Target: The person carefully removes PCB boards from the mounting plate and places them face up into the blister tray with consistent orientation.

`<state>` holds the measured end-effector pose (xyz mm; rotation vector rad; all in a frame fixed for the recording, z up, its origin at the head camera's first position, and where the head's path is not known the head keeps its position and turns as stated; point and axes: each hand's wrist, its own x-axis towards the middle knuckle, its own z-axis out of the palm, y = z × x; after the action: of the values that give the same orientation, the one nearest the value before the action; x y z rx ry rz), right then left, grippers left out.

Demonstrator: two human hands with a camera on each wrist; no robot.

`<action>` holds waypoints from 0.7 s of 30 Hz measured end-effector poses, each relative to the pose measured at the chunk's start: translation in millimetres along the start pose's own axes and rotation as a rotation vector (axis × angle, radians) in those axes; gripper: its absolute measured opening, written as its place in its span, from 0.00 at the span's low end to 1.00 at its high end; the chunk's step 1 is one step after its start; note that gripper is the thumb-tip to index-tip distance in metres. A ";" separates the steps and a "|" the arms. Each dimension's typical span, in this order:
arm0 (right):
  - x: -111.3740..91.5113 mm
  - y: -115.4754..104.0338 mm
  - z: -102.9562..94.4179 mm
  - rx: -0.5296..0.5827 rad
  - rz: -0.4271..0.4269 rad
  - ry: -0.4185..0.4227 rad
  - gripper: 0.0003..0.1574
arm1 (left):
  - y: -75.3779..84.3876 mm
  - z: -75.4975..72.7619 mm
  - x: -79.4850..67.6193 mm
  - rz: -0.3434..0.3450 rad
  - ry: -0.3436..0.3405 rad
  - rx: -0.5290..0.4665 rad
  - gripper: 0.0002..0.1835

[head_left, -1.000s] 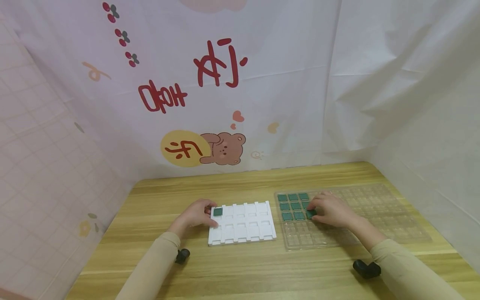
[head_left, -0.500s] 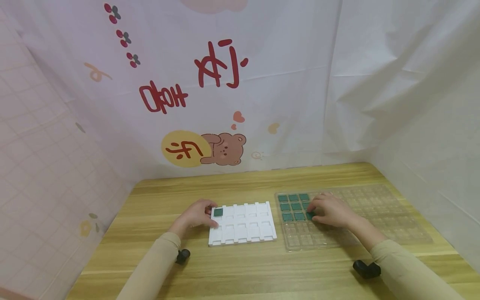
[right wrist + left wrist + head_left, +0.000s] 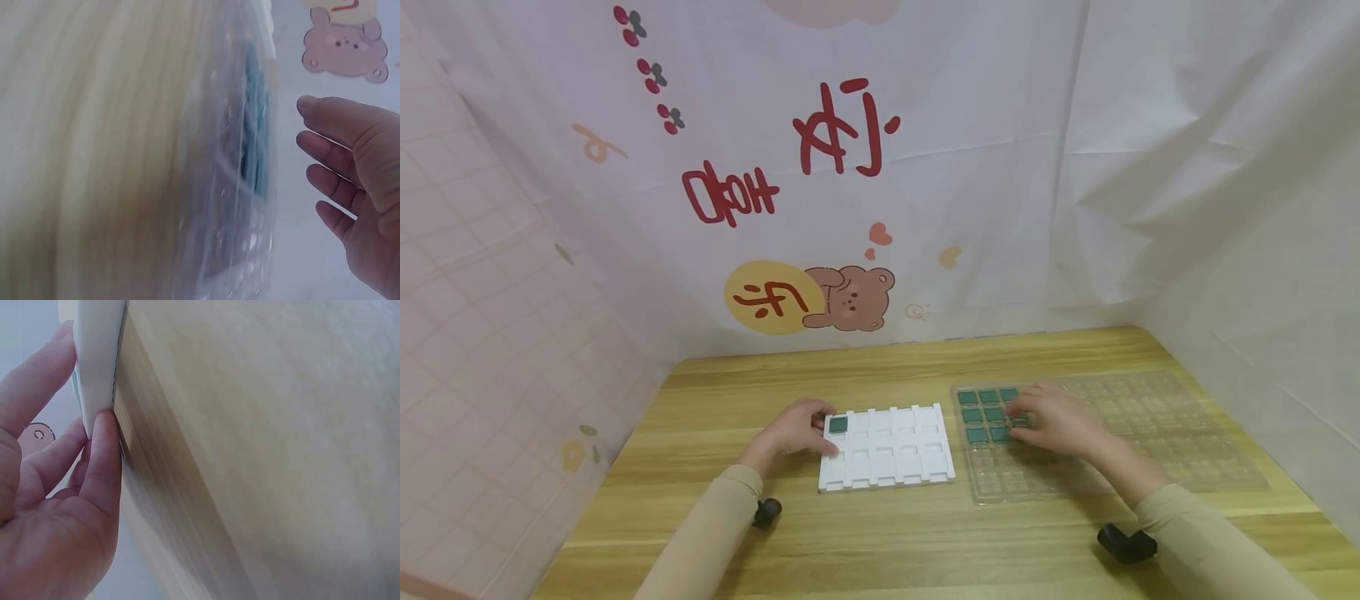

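My left hand (image 3: 797, 427) holds the left edge of a white slotted tray (image 3: 880, 450). In the left wrist view, its thumb (image 3: 59, 344) lies over the tray's face and its fingers meet the edge and underside. A green square chip (image 3: 838, 425) sits in the tray's back-left slot. Over the clear plastic tray (image 3: 1000, 483) on the right, my right hand (image 3: 1051, 421) hovers at the rows of green chips (image 3: 973, 415), partly hiding the right column. Its fingers (image 3: 325, 147) are loosely bent and parted in the right wrist view, with nothing visible between them.
The clear tray stretches far to the right, with many bare pockets (image 3: 1150, 425). A white printed curtain (image 3: 970, 208) rises behind and beside the wooden table (image 3: 880, 550). Black wrist mounts (image 3: 1126, 543) hang below both forearms.
My right hand has lifted slightly and shifted left over the green chips, its fingers moving off the front-right pocket. The left hand stays on the white tray. The head view shifts a little.
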<state>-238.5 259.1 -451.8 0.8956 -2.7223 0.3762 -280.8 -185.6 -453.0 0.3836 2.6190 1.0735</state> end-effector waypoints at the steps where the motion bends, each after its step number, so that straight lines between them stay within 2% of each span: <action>1: 1.7 -2.7 0.4 0.004 -0.004 0.006 0.17 | 0.1 0.0 -0.1 0.002 -0.001 -0.003 0.35; 13: 26.4 -33.2 11.7 0.144 -0.032 0.087 0.17 | 0.2 -0.2 -1.7 0.014 -0.010 -0.022 0.36; 21: 48.5 -54.9 17.8 0.211 -0.090 0.141 0.16 | -0.9 -0.5 -1.4 0.027 -0.008 -0.041 0.36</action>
<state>-245.8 184.5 -444.2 1.0007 -2.5375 0.6912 -279.8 -187.1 -453.1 0.4144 2.5870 1.1301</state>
